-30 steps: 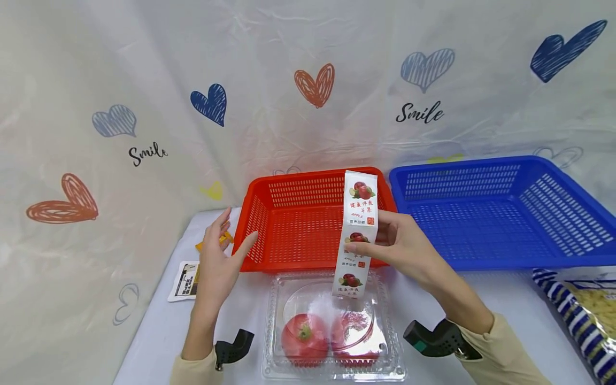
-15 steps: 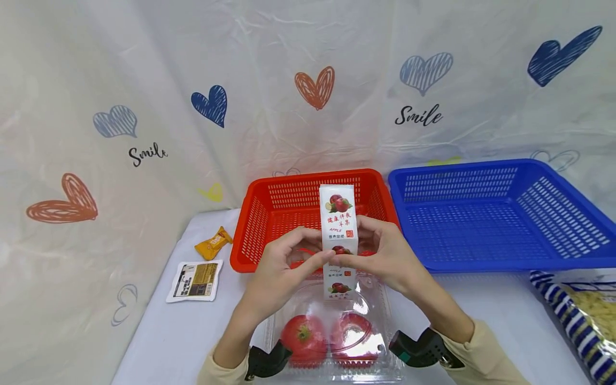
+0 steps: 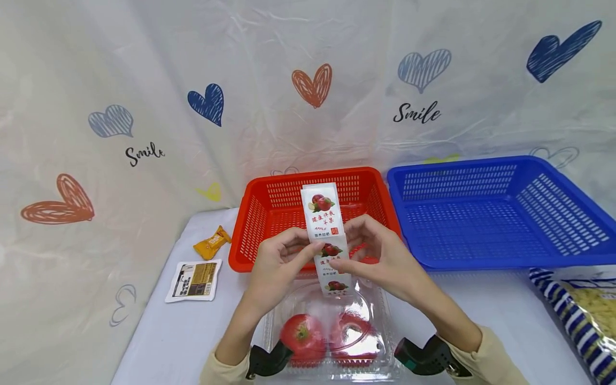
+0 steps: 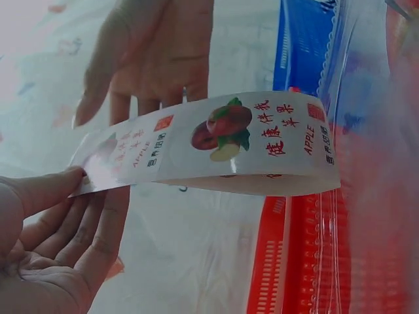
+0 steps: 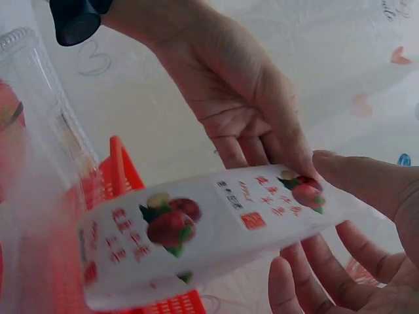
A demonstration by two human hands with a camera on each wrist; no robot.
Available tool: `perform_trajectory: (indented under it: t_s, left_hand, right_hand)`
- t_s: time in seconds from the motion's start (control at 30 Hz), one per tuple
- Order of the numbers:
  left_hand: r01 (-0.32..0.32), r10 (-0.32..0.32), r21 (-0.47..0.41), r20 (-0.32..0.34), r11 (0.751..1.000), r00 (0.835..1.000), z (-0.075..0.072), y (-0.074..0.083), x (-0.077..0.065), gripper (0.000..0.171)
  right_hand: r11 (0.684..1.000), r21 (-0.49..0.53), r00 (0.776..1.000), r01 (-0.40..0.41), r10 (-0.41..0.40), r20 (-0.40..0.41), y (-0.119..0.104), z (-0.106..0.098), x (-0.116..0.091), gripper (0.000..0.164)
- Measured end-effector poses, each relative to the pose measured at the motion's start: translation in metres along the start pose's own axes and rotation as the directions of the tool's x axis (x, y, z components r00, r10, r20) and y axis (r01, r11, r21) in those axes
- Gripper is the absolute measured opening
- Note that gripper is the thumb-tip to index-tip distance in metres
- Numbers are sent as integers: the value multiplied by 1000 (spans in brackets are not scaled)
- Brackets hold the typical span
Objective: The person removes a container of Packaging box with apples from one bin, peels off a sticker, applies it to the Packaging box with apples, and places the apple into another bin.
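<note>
A white strip of apple labels (image 3: 323, 209), printed with red apples and red lettering, is held up over the plastic box. My left hand (image 3: 276, 267) pinches the strip's left edge between thumb and fingers. In the left wrist view the strip (image 4: 229, 140) bends back on itself in a loop. My right hand (image 3: 385, 262) is at the strip's other side, its thumb lifted off the printed face and its fingers loosely bent behind. Below the hands lies a clear plastic clamshell box (image 3: 269, 326) with two red apples (image 3: 302, 338) in it, its lid down.
Behind the hands stands a red basket (image 3: 247, 224), with a blue basket (image 3: 481, 264) to its right. An orange-wrapped snack (image 3: 212, 243) and a white-and-brown packet (image 3: 194, 280) lie at left. A blue-striped bag (image 3: 577, 321) is at the right edge.
My left hand has come in from the left and taken hold of the label strip. The strip has moved left and tilted, and the right thumb has come off it.
</note>
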State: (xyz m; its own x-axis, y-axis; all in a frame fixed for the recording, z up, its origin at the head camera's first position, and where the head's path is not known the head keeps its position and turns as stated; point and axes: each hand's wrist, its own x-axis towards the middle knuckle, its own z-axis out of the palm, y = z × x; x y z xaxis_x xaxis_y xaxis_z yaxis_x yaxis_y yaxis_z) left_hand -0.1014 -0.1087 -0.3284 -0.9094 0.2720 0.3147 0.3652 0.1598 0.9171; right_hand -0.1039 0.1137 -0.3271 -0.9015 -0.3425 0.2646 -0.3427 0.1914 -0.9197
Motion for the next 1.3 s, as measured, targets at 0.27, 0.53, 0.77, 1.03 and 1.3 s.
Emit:
perform_trajectory:
  t_s: [0.27,0.53,0.77,1.03,1.3]
  left_hand:
    - [12,-12,-6,9,1000,1000,-1,3,-3,20]
    - [-20,19,48,30,999,999,0,6,-5,19]
    - [-77,72,106,51,991,996,-2,8,-7,18]
    - [-131,128,111,34,985,991,0,10,-8,22]
    - [-155,154,103,23,983,988,1,12,-8,22]
  right_hand:
    - [896,-284,911,341,-390,-135,-13,-6,-1,54]
    - [679,-429,767,596,-639,55,-16,-5,4,35]
    - [663,-440,768,605,-631,105,-9,-3,4,38]
    - [686,-414,777,598,-623,91,-5,-4,1,32]
    - [711,-379,785,592,-615,72,-2,-4,-1,33]
